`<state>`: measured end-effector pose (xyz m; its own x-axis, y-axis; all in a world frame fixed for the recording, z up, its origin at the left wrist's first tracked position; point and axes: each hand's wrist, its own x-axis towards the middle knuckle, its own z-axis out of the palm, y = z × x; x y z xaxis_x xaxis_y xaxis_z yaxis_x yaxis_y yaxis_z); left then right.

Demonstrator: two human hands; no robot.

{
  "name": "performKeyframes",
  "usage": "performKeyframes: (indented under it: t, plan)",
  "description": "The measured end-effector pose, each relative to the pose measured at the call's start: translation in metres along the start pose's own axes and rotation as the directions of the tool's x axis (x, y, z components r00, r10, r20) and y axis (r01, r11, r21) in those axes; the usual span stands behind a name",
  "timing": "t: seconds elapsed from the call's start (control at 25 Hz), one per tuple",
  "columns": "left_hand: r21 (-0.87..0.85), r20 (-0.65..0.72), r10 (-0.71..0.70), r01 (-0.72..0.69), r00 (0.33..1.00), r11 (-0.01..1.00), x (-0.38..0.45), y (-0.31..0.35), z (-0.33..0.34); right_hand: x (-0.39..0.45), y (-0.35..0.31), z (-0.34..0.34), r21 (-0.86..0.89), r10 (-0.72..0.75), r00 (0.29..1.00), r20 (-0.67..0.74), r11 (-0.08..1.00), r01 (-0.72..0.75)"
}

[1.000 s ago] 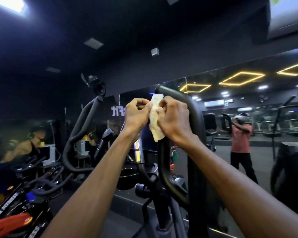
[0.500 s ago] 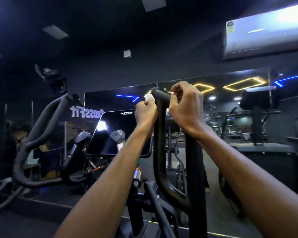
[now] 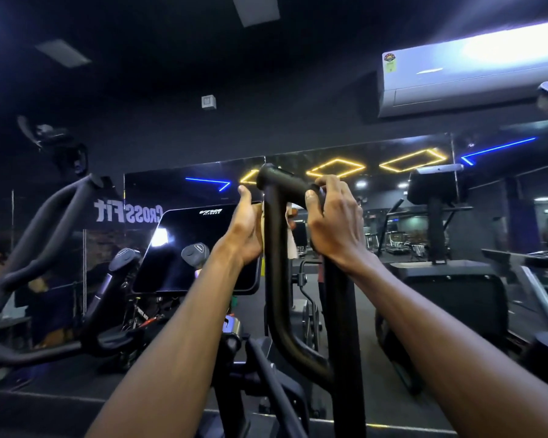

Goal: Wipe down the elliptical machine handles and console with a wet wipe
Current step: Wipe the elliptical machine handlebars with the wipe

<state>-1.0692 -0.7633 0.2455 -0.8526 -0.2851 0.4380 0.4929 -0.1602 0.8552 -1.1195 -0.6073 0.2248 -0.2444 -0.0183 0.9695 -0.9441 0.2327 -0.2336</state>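
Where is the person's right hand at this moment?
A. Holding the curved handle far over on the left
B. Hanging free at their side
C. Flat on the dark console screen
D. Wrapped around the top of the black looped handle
D. The right hand has its fingers curled over the upper bend of the black looped handle, well right of the console screen.

We count two bare hands (image 3: 247,229) (image 3: 336,222), one pale crumpled wet wipe (image 3: 290,238) and two black curved tubular handles (image 3: 276,279) (image 3: 38,235). There is one dark glossy rectangular console screen (image 3: 184,248). We also see one white wall-mounted air conditioner (image 3: 469,71).
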Motion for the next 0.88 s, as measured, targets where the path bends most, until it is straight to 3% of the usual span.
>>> performKeyframes:
  t: [0.12, 0.24, 0.44, 0.6, 0.76, 0.88]
  plan:
    - [-0.030, -0.046, -0.009, 0.008, 0.999, 1.000, 0.005, 0.016, 0.006, 0.000, 0.000, 0.001, -0.016, 0.001, 1.000, -0.003, 1.000, -0.001]
    - [-0.128, -0.120, 0.078, -0.093, 0.990, 0.987, 0.013, 0.030, 0.019, -0.001, 0.001, 0.002, -0.011, -0.004, 1.000, -0.010, 1.000, 0.004]
    - [-0.024, 0.083, -0.016, 0.018, 0.996, 1.000, -0.009, 0.008, 0.003, -0.001, 0.004, 0.004, -0.006, -0.001, 1.000, -0.010, 1.000, 0.001]
    - [-0.108, 0.006, 0.064, -0.063, 0.998, 0.992, 0.011, 0.010, 0.006, 0.000, 0.005, 0.006, -0.048, -0.012, 1.000, -0.024, 0.999, 0.011]
    - [0.052, 0.132, 0.024, -0.031, 0.991, 0.998, 0.007, -0.014, -0.009, -0.003, 0.004, 0.007, -0.106, -0.046, 0.998, -0.032, 0.993, 0.043]
    - [0.047, 0.000, 0.068, -0.068, 0.998, 0.997, 0.014, -0.005, 0.001, -0.003, 0.001, 0.009, -0.168, -0.060, 0.997, -0.040, 0.984, 0.052]
